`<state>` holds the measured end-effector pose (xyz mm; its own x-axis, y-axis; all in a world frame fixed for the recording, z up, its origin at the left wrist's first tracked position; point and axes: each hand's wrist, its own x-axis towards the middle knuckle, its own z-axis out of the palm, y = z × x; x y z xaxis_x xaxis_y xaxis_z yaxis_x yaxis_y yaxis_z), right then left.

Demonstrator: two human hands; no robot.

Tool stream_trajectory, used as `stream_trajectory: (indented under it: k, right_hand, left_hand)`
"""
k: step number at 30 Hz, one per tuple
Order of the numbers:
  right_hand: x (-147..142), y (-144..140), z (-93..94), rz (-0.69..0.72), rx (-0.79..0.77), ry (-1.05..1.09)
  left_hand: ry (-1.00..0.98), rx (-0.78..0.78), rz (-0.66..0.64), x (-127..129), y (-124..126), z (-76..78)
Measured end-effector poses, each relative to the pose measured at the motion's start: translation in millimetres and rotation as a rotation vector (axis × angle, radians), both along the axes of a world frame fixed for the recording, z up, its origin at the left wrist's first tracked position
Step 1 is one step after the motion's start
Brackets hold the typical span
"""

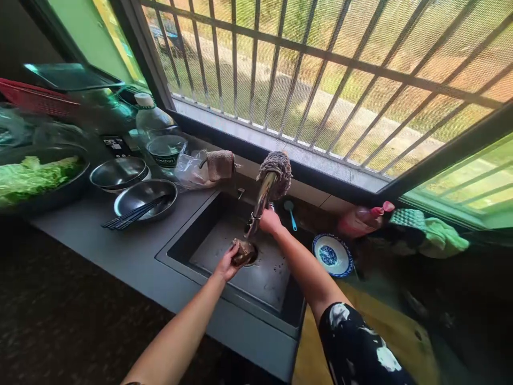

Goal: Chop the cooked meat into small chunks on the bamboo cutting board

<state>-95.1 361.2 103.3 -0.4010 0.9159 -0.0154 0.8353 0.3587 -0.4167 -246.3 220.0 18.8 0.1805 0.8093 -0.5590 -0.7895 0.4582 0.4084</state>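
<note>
My left hand (pixel 226 263) holds a small brown object (pixel 242 251) under the spout of the metal tap (pixel 262 200), low over the dark sink (pixel 208 222). What the brown object is I cannot tell. My right hand (pixel 270 221) rests at the base of the tap, fingers curled on it. A grey rag (pixel 277 170) is draped over the top of the tap.
Left of the sink stand two steel bowls (pixel 119 172), one with black chopsticks (pixel 132 214), a pan of lettuce (pixel 28 179), a plastic bottle (pixel 150 118) and a cup (pixel 166 149). A blue-patterned plate (pixel 332 255) and a red bottle (pixel 363 218) lie to the right. A barred window is behind.
</note>
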Motion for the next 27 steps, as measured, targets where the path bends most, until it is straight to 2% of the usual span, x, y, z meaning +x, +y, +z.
stream_trajectory:
  k: [3,5,6,9,13,17,20,22,23,27]
  right_hand:
    - [13,-26,-13.3,-0.01,0.08,0.131]
    - [16,-47,-27.7,-0.147,0.093,0.285]
    - [14,-58,-36.4,-0.247,0.049,0.361]
    - [1,-89,-64.9,-0.516,-0.257,0.573]
    - [-17,-118,-91.2,-0.63,-0.645,0.933]
    - [-21,-130,-95.4,-0.717,-0.819,1.185]
    - [-20,-130,-91.8,-0.664,-0.89,1.207]
    - [-22,-126,-88.3,-0.589,-0.846,1.11]
    - [-24,-123,-85.8,-0.556,-0.766,1.019]
    - [-32,-106,-67.8,-0.465,-0.315,0.572]
  left_hand:
    - [-0.002,0.039,-0.03,-4,6,-6.5]
    - [0.013,0.034,-0.027,0,10,-10.2]
    - [0.031,0.024,-0.022,3,12,-11.6]
    - [0.123,-0.005,-0.008,14,16,-13.4]
    - [0.299,0.015,-0.002,23,17,-12.0]
    - [0.315,0.073,-0.005,18,13,-12.5]
    - [0.363,0.13,-0.029,9,8,-15.9]
    - [0.443,0.183,-0.059,1,6,-18.5]
    - [0.493,0.215,-0.071,-2,6,-19.5]
    - [0.719,0.272,-0.082,-14,9,-21.0]
